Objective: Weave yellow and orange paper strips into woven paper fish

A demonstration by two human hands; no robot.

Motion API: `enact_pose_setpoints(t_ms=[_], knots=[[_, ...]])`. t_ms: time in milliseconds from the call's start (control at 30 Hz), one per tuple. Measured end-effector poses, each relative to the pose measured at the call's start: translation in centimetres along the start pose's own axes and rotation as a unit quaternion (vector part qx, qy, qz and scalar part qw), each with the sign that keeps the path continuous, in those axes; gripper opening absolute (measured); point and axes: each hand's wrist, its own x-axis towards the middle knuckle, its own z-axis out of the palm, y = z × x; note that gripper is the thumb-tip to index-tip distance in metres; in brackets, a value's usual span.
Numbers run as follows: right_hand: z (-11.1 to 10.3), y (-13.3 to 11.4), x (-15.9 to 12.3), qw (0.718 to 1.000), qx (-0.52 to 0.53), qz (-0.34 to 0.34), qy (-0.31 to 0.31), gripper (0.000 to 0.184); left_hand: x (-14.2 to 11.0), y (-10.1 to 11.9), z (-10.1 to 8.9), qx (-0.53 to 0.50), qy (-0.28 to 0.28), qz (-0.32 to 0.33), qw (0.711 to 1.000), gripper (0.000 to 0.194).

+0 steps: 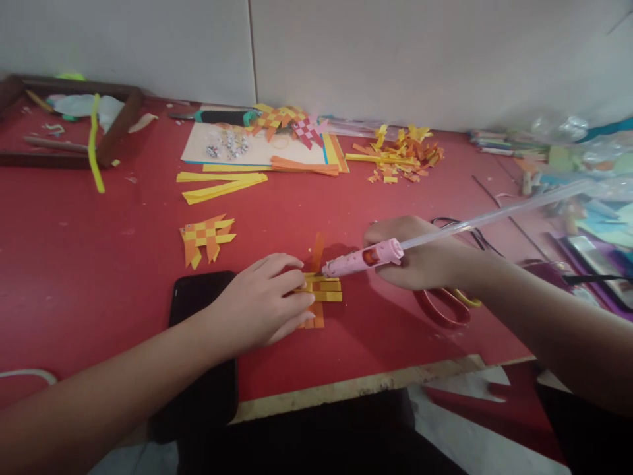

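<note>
a red bench [123, 251] spreads on all sides of the woven paper piece [330, 297], orange and yellow, which lies near its front edge. well right of the piece sits a jumble of paper and plastic [558, 158]; a clear stick [475, 223] and the right forearm [534, 323] reach across in front of it. beyond the piece and far to its left lies a brown frame [120, 132]. pale card [195, 150] lies beyond the piece. just left of the piece, a black slab [198, 297] is partly covered by the left forearm [123, 379]. the left hand [270, 300] is open, fingers laid over the piece, hiding much of it. right of the piece, the right hand [408, 264] grips a pink glue gun [356, 259], nozzle at the piece's far edge; i cannot tell whether it touches. beyond the piece, to its right, are heaped scraps [413, 152]; to its left, yellow strips [212, 177] and, nearer, a woven paper fish [205, 234]. right of the piece, a red loop [445, 323] is partly hidden.
</note>
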Motion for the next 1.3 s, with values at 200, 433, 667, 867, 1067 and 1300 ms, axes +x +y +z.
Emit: enact_pose_setpoints(t_ms=[200, 433, 667, 867, 1067, 1300], knots=[[-0.3, -0.2, 0.6, 0.999, 0.007, -0.053, 0.007, 0.017, 0.0, 0.0, 0.0, -0.005, -0.002, 0.007, 1.000, 0.021], [-0.2, 0.2, 0.5, 0.999, -0.011, -0.051, 0.014, 0.022, 0.0, 0.0, -0.1, -0.005, 0.003, 0.008, 1.000, 0.021], [-0.4, -0.1, 0.6, 0.998, -0.012, -0.055, 0.009, 0.017, -0.1, -0.1, 0.1, -0.003, -0.009, 0.002, 1.000, 0.022], [-0.6, 0.2, 0.3, 0.999, 0.001, -0.045, -0.021, 0.009, -0.1, -0.1, 0.1, -0.005, -0.005, 0.003, 1.000, 0.021], [-1.7, -1.3, 0.9, 0.997, -0.056, -0.005, -0.046, 0.009, -0.2, 0.0, 0.2, -0.006, -0.007, -0.006, 1.000, 0.021], [-2.2, -1.6, 0.8, 0.993, -0.080, -0.011, -0.083, 0.015, 0.0, -0.1, 0.2, 0.000, -0.013, 0.008, 1.000, 0.022]])
